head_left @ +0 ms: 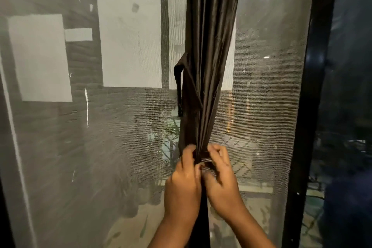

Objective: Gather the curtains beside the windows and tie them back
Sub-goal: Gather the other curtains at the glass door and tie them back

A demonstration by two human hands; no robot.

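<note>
- Curtain point(209, 50): dark brown, glossy fabric, gathered into one narrow vertical bundle of folds. It hangs from the top edge of the view down to the bottom edge, right of centre, in front of the mesh screen point(124, 147).
- Tie-back strap point(179, 86): same dark fabric, forms a loose loop off the left side of the bundle at mid-height; its free end hangs down just beside the curtain.
- Left hand point(184, 185): fingers curled around the left side of the bundle at its narrowest point, gripping the fabric.
- Right hand point(220, 177): fingers curled, pinching the bundle from the right at the same height. The two hands touch each other across the fabric.
- Whether a band lies under the fingers cannot be told; the spot is covered and slightly blurred.
- Window frame point(314, 86): black upright bar along the right edge of the screen.
- Through the mesh: pale rectangular panels point(130, 42) on a building wall, and foliage lower down.
- No legible writing, brand or label visible anywhere.
</note>
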